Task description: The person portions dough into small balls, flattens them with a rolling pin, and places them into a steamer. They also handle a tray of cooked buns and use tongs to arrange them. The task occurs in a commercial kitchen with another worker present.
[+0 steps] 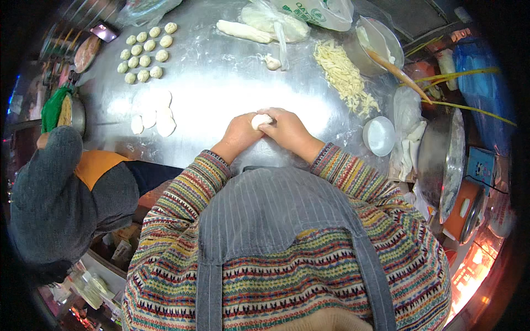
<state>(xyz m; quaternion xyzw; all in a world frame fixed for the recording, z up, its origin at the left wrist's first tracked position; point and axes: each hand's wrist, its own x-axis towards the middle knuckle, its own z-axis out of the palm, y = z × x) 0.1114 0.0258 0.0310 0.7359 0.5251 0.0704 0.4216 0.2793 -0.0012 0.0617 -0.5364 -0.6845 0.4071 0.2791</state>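
A small white dough ball sits between my two hands above the steel worktop. My left hand cups it from the left. My right hand curls around its other side, the thumb pressed on the dough and the fingers beyond it. Flat white dough rounds lie partly overlapping on the worktop to the left. Past them stand rows of small round filling balls, pale with greenish flecks. A small dough scrap lies beyond my hands, below a plastic bag of dough.
A long dough roll lies at the back. Shredded pale strips heap at the right, beside a white bowl and a basin with a wooden stick. A person in grey stands at my left near a metal pot.
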